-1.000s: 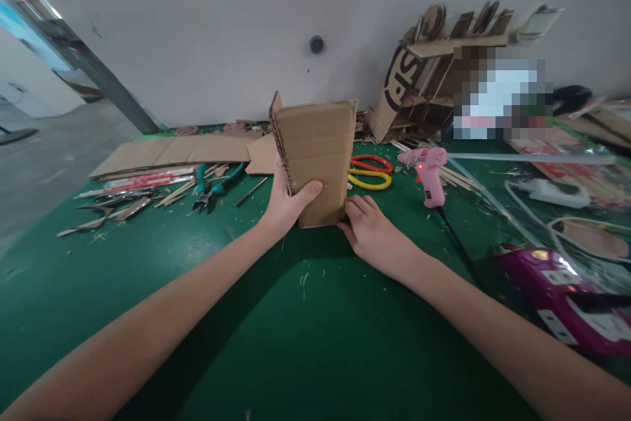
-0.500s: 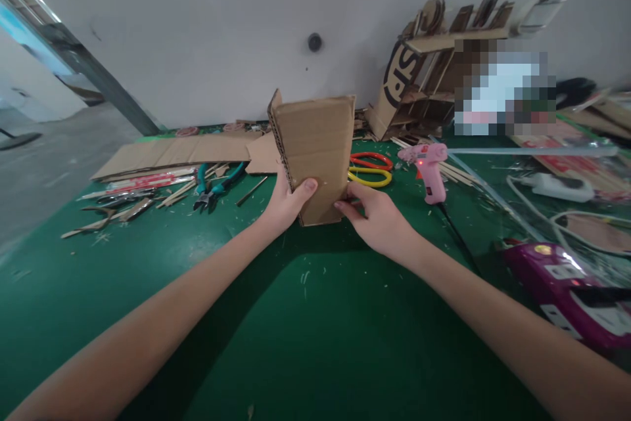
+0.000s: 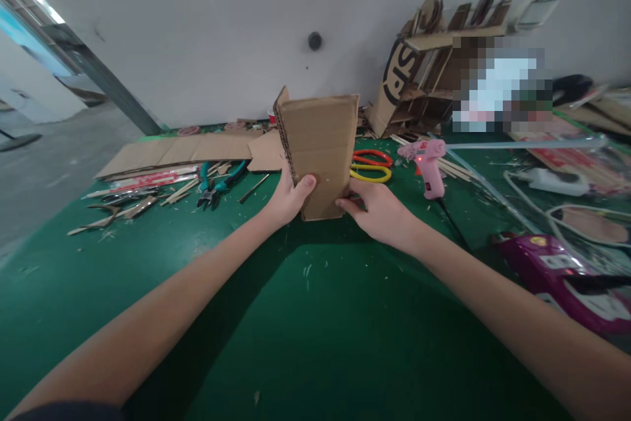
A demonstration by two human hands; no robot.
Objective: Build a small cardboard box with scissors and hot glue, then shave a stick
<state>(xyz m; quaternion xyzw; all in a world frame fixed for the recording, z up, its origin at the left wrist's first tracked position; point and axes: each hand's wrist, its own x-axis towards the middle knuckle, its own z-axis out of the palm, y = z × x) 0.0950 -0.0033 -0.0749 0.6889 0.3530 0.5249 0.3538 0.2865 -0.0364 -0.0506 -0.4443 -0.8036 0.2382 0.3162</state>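
Brown cardboard piece (image 3: 325,138), flanged along its left side, stands nearly upright at frame centre

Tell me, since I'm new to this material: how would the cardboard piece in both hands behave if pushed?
The cardboard piece is probably light for its size: its left edge shows corrugation. It seems fairly stiff, standing almost flat above the left hand. A hard push might crease it along faint lines across its face.

Pliers (image 3: 209,194) left of the cardboard piece (image 3: 323,145), scissors (image 3: 373,166) behind its right edge, glue gun (image 3: 432,168) farther right.
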